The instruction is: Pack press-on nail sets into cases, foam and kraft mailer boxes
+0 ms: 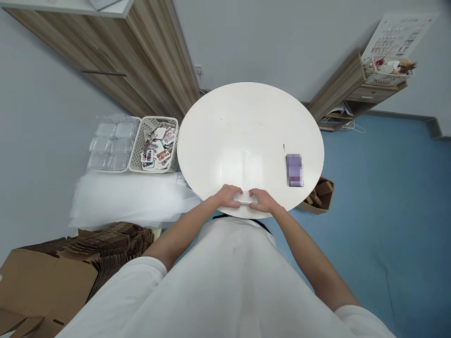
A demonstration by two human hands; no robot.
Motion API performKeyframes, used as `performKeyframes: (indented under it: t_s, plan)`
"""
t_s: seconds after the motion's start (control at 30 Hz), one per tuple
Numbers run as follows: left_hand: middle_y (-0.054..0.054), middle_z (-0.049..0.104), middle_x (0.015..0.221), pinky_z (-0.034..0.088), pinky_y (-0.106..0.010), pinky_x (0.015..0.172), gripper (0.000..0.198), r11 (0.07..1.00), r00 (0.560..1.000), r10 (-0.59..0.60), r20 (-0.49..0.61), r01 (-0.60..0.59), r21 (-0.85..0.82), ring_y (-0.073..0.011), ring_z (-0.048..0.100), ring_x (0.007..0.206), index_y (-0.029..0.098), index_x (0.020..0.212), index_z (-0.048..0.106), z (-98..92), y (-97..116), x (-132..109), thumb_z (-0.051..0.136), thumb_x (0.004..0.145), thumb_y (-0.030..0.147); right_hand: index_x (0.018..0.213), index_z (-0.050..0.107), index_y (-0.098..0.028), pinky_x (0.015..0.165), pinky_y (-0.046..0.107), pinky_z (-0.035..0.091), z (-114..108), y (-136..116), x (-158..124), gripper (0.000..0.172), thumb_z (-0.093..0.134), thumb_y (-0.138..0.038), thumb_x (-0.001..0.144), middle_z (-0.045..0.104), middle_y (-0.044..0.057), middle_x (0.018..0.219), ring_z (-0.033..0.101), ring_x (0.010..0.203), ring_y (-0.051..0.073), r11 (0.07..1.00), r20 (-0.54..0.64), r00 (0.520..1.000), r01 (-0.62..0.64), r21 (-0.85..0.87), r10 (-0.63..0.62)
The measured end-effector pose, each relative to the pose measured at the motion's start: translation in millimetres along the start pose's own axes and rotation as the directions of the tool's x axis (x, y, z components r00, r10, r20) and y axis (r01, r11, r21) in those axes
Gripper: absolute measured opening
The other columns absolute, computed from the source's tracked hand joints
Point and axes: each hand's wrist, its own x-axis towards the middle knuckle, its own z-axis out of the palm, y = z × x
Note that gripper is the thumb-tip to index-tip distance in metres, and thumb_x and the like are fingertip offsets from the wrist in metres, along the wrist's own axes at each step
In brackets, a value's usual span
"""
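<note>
At the near edge of the white round table (246,126), a small whitish, flat packet (245,197) is held between my two hands. My left hand (229,195) grips its left end, with thumb and fingers curled around it. On the opposite end, my right hand (261,200) is closed in the same way. The packet looks smooth and partly see-through, but its exact kind is too small to make out. Fingers cover both of its ends.
A phone-like purple item (294,170), pixelated, lies at the table's right. On the left are a basket of carded pieces (136,157), clear plastic boxes (112,144), white translucent sheets (130,197) and stacked flat cardboard (45,281). A cardboard box (326,203) stands below right.
</note>
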Motion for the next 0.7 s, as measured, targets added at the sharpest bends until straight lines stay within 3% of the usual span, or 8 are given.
performKeyframes:
  t_s: [0.13, 0.27, 0.47, 0.6, 0.7]
  plan:
    - [-0.003, 0.059, 0.107, 0.035, -0.035, 0.088, 0.039, 0.999, 1.000, -0.026, -0.013, 0.026, -0.028, -0.0223, 0.052, 0.101, 0.025, 0.109, 0.054, -4.0, -1.9, -1.1, 0.050, 0.072, 0.037, 0.091, 0.054, -0.021, 0.066, 0.028, 0.036, -10.1, -0.4, 6.7, 0.026, 0.056, -0.034, 0.069, 0.059, 0.002, 0.084, 0.051, 0.075, 0.018, 0.995, 0.032, 0.998, -0.056, 0.079, 0.054]
    - [-0.006, 0.049, 0.122, 0.035, -0.037, 0.090, 0.039, 0.999, 0.995, -0.034, -0.090, 0.030, -0.044, -0.0241, 0.045, 0.110, 0.024, 0.109, 0.056, -10.7, -4.5, -3.8, 0.046, 0.077, 0.043, 0.086, 0.058, -0.022, 0.076, 0.030, 0.037, -17.5, 3.7, 16.1, 0.022, 0.056, -0.037, 0.070, 0.058, 0.003, 0.101, 0.052, 0.090, 0.019, 0.968, 0.005, 0.997, -0.072, 0.241, 0.073]
    - [-0.005, 0.060, 0.104, 0.041, -0.030, 0.079, 0.035, 0.976, 0.980, -0.109, -0.169, 0.073, -0.203, -0.0206, 0.054, 0.093, 0.021, 0.105, 0.056, -18.7, -22.2, -5.5, 0.045, 0.077, 0.038, 0.085, 0.062, -0.022, 0.079, 0.030, 0.039, -20.9, 15.2, 26.2, 0.028, 0.050, -0.046, 0.074, 0.061, 0.003, 0.100, 0.053, 0.093, 0.019, 0.893, -0.033, 0.970, -0.206, 0.401, 0.239]
    - [-0.003, 0.061, 0.080, 0.040, -0.028, 0.064, 0.026, 0.938, 0.943, -0.249, -0.220, 0.178, -0.297, -0.0184, 0.055, 0.074, 0.019, 0.082, 0.058, -17.2, -40.1, -3.4, 0.042, 0.078, 0.039, 0.084, 0.062, -0.022, 0.074, 0.030, 0.040, -18.4, 18.9, 30.5, 0.033, 0.044, -0.049, 0.077, 0.063, 0.003, 0.091, 0.055, 0.085, 0.018, 0.866, -0.074, 0.952, -0.235, 0.441, 0.296]
    - [0.000, 0.051, 0.062, 0.034, -0.026, 0.054, 0.027, 0.901, 0.908, -0.360, -0.216, 0.278, -0.333, -0.0151, 0.048, 0.059, 0.018, 0.066, 0.051, -12.7, -50.1, -0.9, 0.043, 0.076, 0.042, 0.088, 0.061, -0.023, 0.074, 0.030, 0.041, -14.3, 22.5, 32.7, 0.033, 0.043, -0.049, 0.077, 0.063, 0.002, 0.094, 0.054, 0.086, 0.018, 0.850, -0.130, 0.933, -0.240, 0.469, 0.335]
